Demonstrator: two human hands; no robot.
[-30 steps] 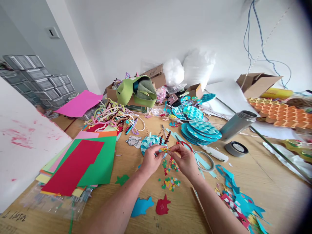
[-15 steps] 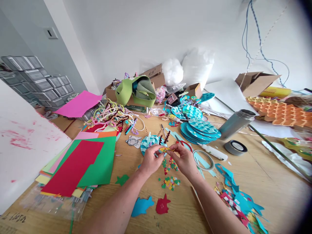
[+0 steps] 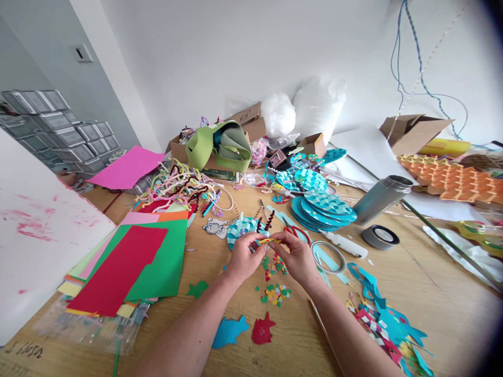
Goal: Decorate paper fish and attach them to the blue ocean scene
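Observation:
Between my two hands is a small yellow paper piece (image 3: 269, 240) with coloured spots, its exact shape mostly covered by fingers. My left hand (image 3: 247, 255) pinches its left end, and my right hand (image 3: 297, 255) pinches the right end. Behind them lies a woven blue paper disc (image 3: 237, 230) with dark brown curled pipe cleaners (image 3: 269, 220) standing up from it. Below the hands are a pile of coloured paper dots (image 3: 275, 295), a blue paper fish (image 3: 230, 331), a red paper fish (image 3: 262, 329) and a green paper fish (image 3: 197, 289).
Right of my hands lie red-handled scissors (image 3: 297, 232), a tape roll (image 3: 343, 263), a white glue bottle (image 3: 346, 244), stacked blue discs (image 3: 322, 212) and a grey flask (image 3: 379, 201). Coloured paper sheets (image 3: 165, 262) lie left; blue paper scraps (image 3: 393, 322) lie right.
The yellow paper piece has tilted and now shows more edge-on between my fingers. Both hands stay in nearly the same place.

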